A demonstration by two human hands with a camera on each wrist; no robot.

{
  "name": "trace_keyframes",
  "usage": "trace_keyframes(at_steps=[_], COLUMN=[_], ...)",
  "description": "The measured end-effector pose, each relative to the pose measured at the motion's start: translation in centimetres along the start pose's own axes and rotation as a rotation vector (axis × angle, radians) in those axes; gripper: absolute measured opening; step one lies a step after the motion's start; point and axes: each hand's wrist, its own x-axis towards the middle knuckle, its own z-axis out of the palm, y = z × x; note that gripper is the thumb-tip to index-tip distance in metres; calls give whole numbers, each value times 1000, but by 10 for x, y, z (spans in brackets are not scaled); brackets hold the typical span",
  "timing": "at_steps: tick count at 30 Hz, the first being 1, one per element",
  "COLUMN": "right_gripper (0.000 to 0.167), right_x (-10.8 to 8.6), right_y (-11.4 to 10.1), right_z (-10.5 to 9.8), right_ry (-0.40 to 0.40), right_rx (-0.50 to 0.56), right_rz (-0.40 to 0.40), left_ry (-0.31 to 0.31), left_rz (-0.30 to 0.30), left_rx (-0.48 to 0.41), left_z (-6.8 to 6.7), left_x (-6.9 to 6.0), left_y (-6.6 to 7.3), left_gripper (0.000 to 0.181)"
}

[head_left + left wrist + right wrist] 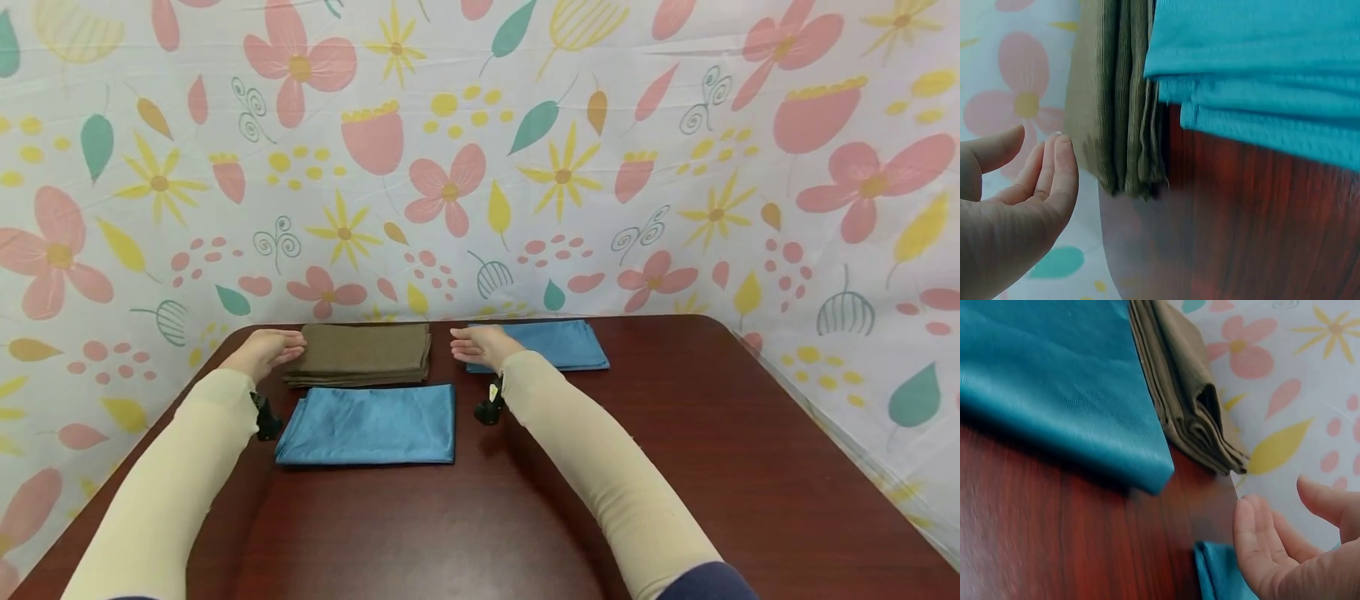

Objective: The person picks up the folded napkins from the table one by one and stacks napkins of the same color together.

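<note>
A folded olive-brown cloth lies at the far left of the table, its stacked layers showing in both wrist views. In front of it is a folded blue cloth. A second folded blue cloth lies at the back, right of the brown one and partly behind my right hand. My left hand is at the brown cloth's left end, fingers extended and holding nothing; whether the fingertips touch it I cannot tell. My right hand, fingers loosely extended, is over the left end of the back blue cloth, gripping nothing.
The dark red-brown table has rounded back corners. Right behind its far edge hangs a white flower-patterned curtain, which also runs down both sides. A small black device is strapped under each wrist.
</note>
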Motion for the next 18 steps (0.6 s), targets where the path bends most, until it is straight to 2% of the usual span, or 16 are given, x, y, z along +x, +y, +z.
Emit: trace_keyframes(at_steps=[3,6,18], right_gripper=[47,46,45], right_x=[0,1,-3], right_y=[-3,-7,-16], right_z=[-6,-13,-34], right_ry=[10,27,29], right_rx=[-7,9,29], right_rz=[-3,3,-18], left_ry=[-27,-44,-80], left_rz=[21,25,-14], left_rx=[18,-10,-110], left_z=[11,22,53], left_x=[0,3,11], left_y=[5,11,36], left_gripper=[49,49,54])
